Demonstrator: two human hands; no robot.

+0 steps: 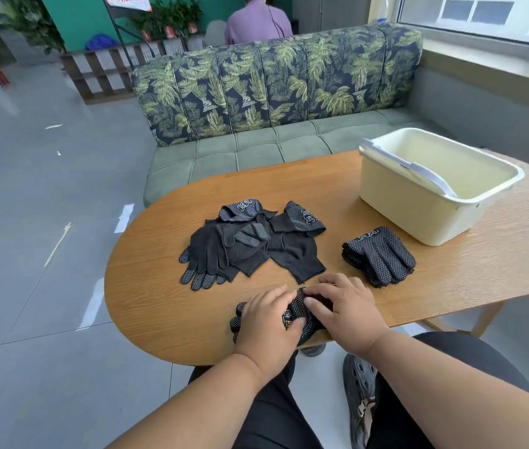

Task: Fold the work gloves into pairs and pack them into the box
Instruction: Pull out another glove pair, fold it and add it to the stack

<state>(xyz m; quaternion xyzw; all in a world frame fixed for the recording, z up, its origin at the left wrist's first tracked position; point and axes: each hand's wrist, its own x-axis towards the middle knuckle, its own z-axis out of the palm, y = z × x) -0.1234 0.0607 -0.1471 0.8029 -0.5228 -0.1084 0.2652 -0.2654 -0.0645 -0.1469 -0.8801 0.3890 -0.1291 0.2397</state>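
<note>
Loose pile of black dotted gloves (250, 244), mid-desk (159, 286), unsorted. Near edge: glove pair (295, 311) under both hands; left hand (266, 319) presses flat on it, right hand (342, 306) pinches the cuff end, turning it over. Step judged: folding one pair. Next move calls for finishing the fold, then carrying it rightward. Folded bundle (379, 256) waits beside the cream box (431, 218); box interior shows only its handle, no gloves visible.

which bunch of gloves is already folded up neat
The folded stack beside the cream box; the loose pile at centre lies spread out.
</note>
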